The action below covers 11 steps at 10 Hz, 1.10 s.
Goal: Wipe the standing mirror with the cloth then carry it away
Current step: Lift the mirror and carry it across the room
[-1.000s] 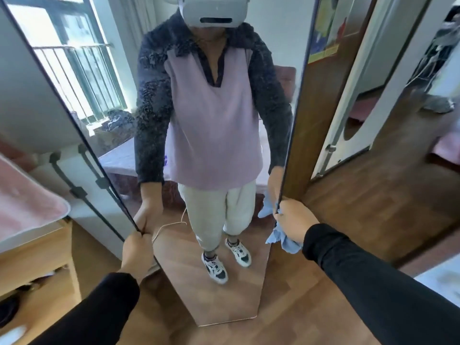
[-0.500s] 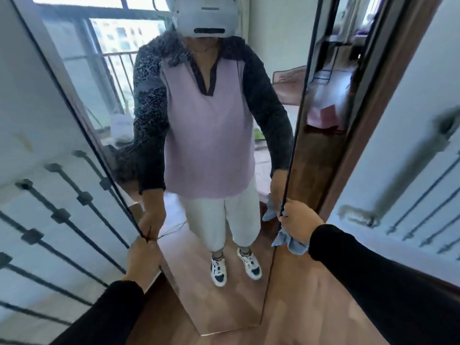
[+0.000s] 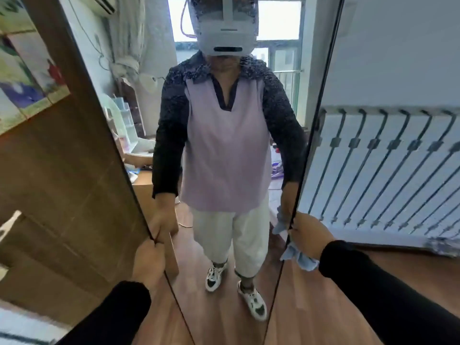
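A tall standing mirror (image 3: 281, 58) with a thin black frame fills the middle of the view, upright and facing me. It reflects a person in a lilac top and white trousers. My left hand (image 3: 148, 262) grips the mirror's left edge low down. My right hand (image 3: 311, 236) grips the right edge at about the same height, with a light blue cloth (image 3: 300, 258) bunched in the same hand against the frame. The mirror's bottom edge lies below the frame of the view.
A brown wooden door (image 3: 62, 183) with a poster stands close on the left. On the right is a white wall panel with dark diagonal bars (image 3: 388, 168). Wooden floor (image 3: 311, 307) lies underneath. The reflection shows a window and a cluttered desk behind me.
The surroundings have swung around the mirror: the barred white panel went from the left side to the right, and the brown door now stands on the left. Both hands keep their grip.
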Tool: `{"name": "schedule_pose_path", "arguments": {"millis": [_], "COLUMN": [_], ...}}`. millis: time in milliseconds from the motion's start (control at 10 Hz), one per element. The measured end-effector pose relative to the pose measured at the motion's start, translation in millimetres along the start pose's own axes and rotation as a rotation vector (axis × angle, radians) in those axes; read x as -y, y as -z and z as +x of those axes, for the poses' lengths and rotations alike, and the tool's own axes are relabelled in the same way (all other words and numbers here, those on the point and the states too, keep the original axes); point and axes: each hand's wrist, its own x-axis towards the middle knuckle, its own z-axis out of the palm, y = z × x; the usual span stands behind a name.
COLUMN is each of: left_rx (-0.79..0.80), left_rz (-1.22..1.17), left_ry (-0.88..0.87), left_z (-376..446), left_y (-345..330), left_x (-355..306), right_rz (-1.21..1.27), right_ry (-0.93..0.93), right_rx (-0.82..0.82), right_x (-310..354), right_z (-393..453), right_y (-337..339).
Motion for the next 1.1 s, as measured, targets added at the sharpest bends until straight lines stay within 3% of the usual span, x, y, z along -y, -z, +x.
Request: {"name": "schedule_pose_path", "arguments": {"millis": [300,500,700,1100], "left_rx": [0.215,0.371,0.555,0.785], "left_rz": [0.129,0.155,0.200,0.250], "left_ry": [-0.178,-0.271,-0.397,-0.700], "left_z": [27.9,42.9,55.2,-16.6], "left_y": [-123.5,-204.4,-284.8,-427.2], "left_x": [-127.4,-209.4,-273.9,-371.3], "right_rz": [-0.007,0.275,0.563,0.315], "right_ry": [-0.258,-0.454,-0.721,-0.949], "right_rx": [-0.097,-0.176,-0.360,-0.514], "right_x": [-111.9,-161.8,-197.3,-293.4], "right_z": [32.0,30.9,16.4,-50.7], "right_y": [66.3,92.2,99.6,100.2]}}
